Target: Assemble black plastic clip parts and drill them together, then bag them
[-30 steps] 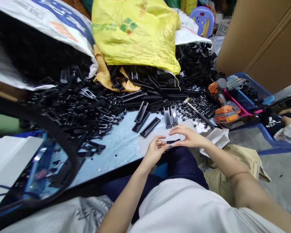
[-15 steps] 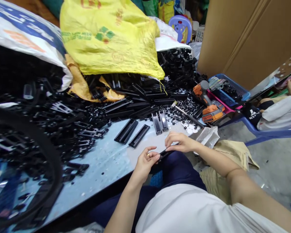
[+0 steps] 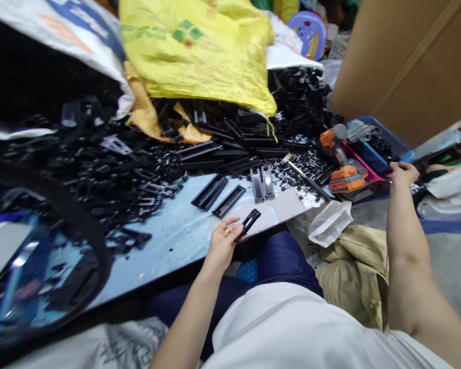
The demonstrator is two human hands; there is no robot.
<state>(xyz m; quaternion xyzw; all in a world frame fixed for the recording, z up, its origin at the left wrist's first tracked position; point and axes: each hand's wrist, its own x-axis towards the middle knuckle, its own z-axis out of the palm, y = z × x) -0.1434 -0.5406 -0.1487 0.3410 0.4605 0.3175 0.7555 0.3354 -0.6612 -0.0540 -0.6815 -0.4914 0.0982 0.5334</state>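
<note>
My left hand [image 3: 223, 244] pinches a slim black slotted plastic part [image 3: 251, 218] over the table's near edge. Two long black plastic channels [image 3: 209, 192] and another single black channel [image 3: 229, 201] lie just beyond it. To their right stand clear curved plastic pieces [image 3: 261, 184]. Off to the right, my right hand [image 3: 404, 173] is stretched out beside the blue basket [image 3: 405, 154], above a pink tray [image 3: 363, 163]. Its fingers are bent together, with a tiny glint at the tips; what they hold is too small to tell.
An orange cordless drill [image 3: 343, 166] and a hammer [image 3: 307, 178] lie among small screws. Heaps of black plastic parts [image 3: 99, 169] cover the table's left and back. A yellow sack [image 3: 199, 56] lies over them. A cardboard sheet [image 3: 407, 66] stands at the right, near another person.
My right hand has left the black slotted part and swung far right to the basket. My left hand keeps the part, now tilted upward. The view has shifted somewhat.
</note>
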